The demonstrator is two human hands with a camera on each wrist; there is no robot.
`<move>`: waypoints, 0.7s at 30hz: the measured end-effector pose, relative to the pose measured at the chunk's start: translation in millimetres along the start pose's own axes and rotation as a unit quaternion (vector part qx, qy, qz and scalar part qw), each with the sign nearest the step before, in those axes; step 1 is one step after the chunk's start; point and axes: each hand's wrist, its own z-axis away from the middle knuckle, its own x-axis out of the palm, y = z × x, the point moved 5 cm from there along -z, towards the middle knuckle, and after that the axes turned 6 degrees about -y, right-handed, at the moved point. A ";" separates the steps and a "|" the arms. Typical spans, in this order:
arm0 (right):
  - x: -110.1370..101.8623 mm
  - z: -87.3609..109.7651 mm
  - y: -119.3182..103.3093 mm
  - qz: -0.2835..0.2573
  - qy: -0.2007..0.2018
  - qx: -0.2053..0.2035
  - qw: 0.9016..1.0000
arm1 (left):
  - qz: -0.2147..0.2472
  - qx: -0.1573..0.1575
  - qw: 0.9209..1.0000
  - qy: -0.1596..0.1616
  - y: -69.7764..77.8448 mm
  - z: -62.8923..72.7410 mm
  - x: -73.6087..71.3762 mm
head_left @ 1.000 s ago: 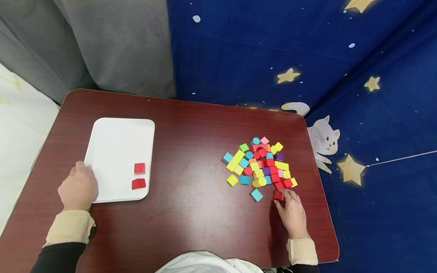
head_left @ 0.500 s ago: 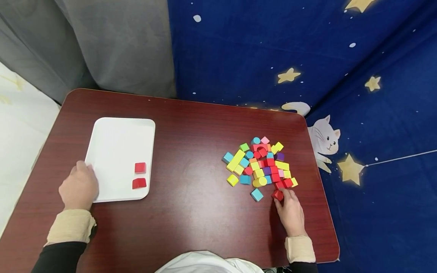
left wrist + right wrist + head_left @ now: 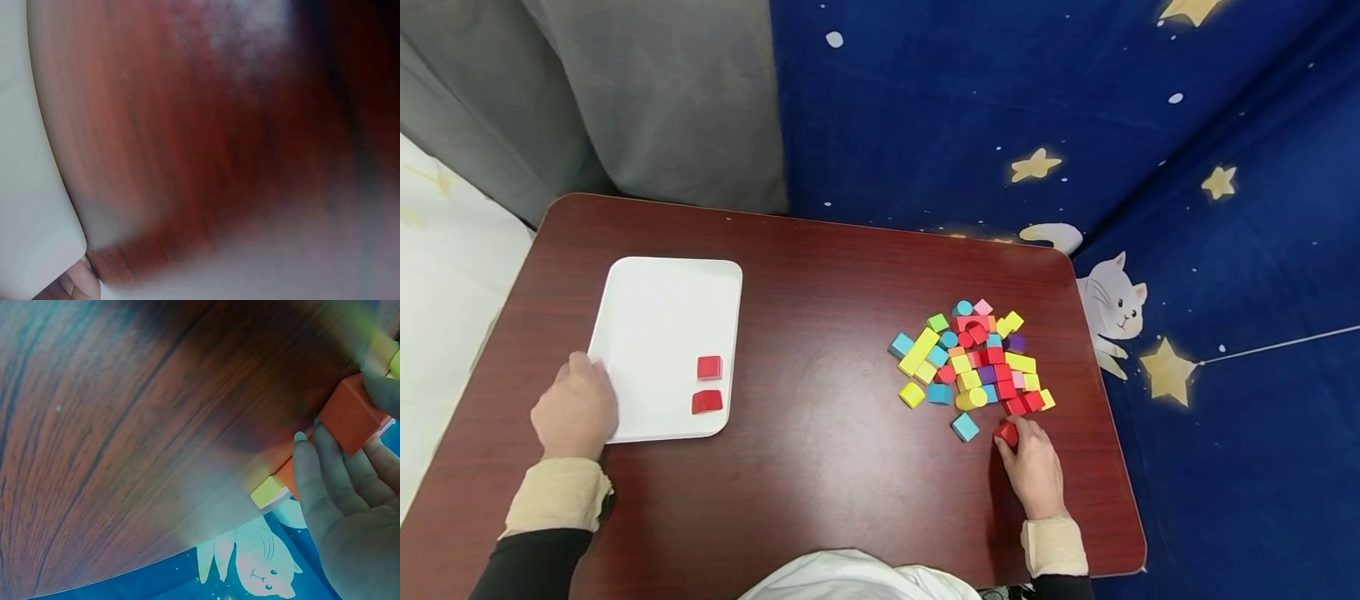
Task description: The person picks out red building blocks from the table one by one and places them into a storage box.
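My right hand (image 3: 1034, 468) pinches a red block (image 3: 1006, 432) between thumb and fingertips, just in front of the block pile. From the right wrist view, the red block (image 3: 352, 414) sits between the thumb and the fingers. At the left, my left hand (image 3: 577, 408) grips the near left edge of a white tray (image 3: 655, 333). The left wrist view shows a bit of the fingers (image 3: 84, 280) at the corner of the tray (image 3: 37, 187). Two red blocks, one (image 3: 709, 367) behind the other (image 3: 707, 402), lie near the tray's right side.
Red, yellow, blue, green, purple and pink blocks are heaped on the right of the brown table (image 3: 820, 333). One blue block (image 3: 966, 427) lies slightly apart, left of my right hand. A blue curtain (image 3: 925, 108) and a grey curtain (image 3: 685, 100) hang behind the table.
My right hand has drawn the red block slightly left and toward the near side, away from the pile. My left hand and the tray have stayed in place.
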 end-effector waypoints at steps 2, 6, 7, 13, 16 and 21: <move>-0.9 0.5 -2.2 0.000 -0.007 0.005 1.000 | 0.003 0.001 1.000 0.000 0.2 0.4 -0.1; -2.0 5.1 -8.9 -0.004 -0.013 0.007 1.000 | 0.005 0.004 1.000 0.010 2.1 1.3 -1.0; -1.6 7.1 -11.0 -0.006 -0.012 0.007 1.000 | 0.005 0.005 1.000 0.012 2.6 1.3 -1.5; 2.8 17.1 -27.3 -0.027 -0.024 0.003 0.999 | 0.003 0.006 1.000 0.018 3.3 0.3 -3.2; 3.7 18.6 -39.3 -0.034 -0.033 -0.009 0.999 | 0.001 0.005 1.000 0.016 3.3 0.2 -2.6; 3.8 18.3 -60.1 -0.034 -0.045 -0.033 0.998 | -0.002 -0.003 1.000 -0.002 2.8 0.0 -1.7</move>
